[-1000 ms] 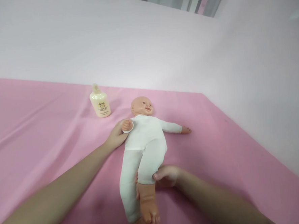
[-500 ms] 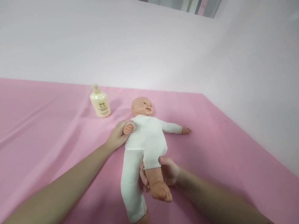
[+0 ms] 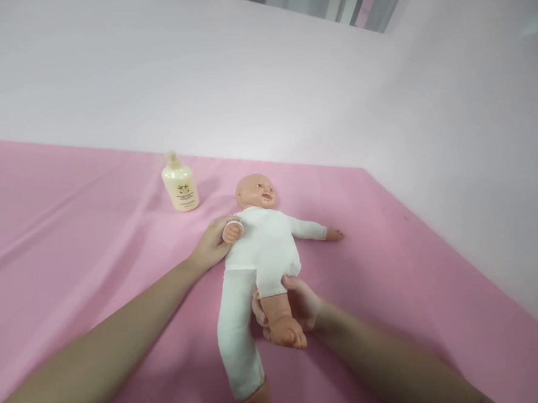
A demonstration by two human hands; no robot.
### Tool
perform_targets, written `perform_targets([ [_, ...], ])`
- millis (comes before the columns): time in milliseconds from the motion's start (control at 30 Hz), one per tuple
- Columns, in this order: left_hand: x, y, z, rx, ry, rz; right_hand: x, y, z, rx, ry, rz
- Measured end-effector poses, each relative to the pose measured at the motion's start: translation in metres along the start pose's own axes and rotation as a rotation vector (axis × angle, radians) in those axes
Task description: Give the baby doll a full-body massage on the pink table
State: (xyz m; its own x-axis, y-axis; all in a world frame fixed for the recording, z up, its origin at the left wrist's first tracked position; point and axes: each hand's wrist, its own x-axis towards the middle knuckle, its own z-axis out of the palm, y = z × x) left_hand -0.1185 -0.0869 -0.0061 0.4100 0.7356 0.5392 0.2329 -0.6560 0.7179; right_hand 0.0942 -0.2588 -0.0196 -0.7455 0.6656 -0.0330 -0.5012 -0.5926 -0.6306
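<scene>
A baby doll (image 3: 263,247) in a white suit lies on its back on a pink sheet (image 3: 71,250), head away from me. My left hand (image 3: 212,244) grips the doll's arm beside its shoulder, where the small plastic hand sticks up. My right hand (image 3: 300,303) is wrapped around the doll's bent leg at the calf, with the bare foot (image 3: 288,334) pointing toward me and the knee pushed up against the belly. The doll's other leg lies straight out toward me, and its other arm stretches to the right.
A cream lotion bottle (image 3: 180,182) stands upright on the sheet, left of the doll's head. A pale pink wall (image 3: 243,75) rises behind the sheet and along its right edge.
My right hand has pushed the doll's leg from stretched toward me to bent at the knee, the foot moving up toward the body. My left hand has stayed on the doll's arm.
</scene>
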Motion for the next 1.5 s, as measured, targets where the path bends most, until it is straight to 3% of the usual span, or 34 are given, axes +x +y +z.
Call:
perform_targets([
  [400,-0.002,-0.012,0.004,-0.057,0.011,-0.038,-0.003,0.0,0.001,-0.014,-0.038,0.051],
  [767,0.004,-0.007,0.004,-0.098,-0.004,0.024,-0.002,0.0,-0.003,-0.032,-0.107,0.109],
  [1133,0.004,-0.012,0.006,-0.083,-0.004,0.02,-0.004,-0.005,0.019,-0.126,-0.001,0.169],
  [1500,0.003,-0.019,0.008,-0.094,0.002,0.024,-0.004,-0.008,0.025,-0.166,-0.007,0.2],
])
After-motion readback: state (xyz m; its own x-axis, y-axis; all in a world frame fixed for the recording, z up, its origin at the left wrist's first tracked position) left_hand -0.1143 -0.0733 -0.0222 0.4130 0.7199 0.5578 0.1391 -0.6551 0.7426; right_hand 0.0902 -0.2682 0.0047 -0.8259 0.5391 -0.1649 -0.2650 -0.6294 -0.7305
